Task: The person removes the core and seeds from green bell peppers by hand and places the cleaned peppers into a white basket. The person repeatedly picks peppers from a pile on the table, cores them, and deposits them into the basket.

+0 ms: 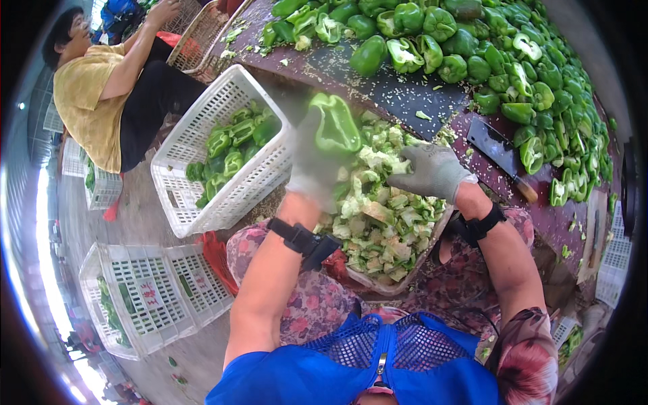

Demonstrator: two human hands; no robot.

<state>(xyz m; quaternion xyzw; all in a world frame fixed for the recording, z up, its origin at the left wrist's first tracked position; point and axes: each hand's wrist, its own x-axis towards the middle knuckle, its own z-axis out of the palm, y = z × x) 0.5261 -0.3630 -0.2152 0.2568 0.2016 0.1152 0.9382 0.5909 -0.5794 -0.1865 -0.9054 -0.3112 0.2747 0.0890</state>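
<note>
My left hand [313,157], in a pale glove and blurred, holds a cut green bell pepper [337,124] with its hollow inside showing. Below it a basket [392,288] between my knees is heaped with pale pepper cores and trimmings [385,217]. Over the right part of that heap is my right hand [430,169], in a grey glove, fingers curled. Pale core scraps show at its fingertips; whether they are gripped is unclear. Left of my left hand, a white plastic crate [228,217] contains cut green peppers [230,147].
A cleaver [498,152] lies on the table [486,174] beside a dark board [400,104] strewn with seeds. Green bell peppers [547,96] are piled behind them. More white crates [162,298] stand on the floor at left. A person [88,106] sits at upper left near a wicker basket [202,38].
</note>
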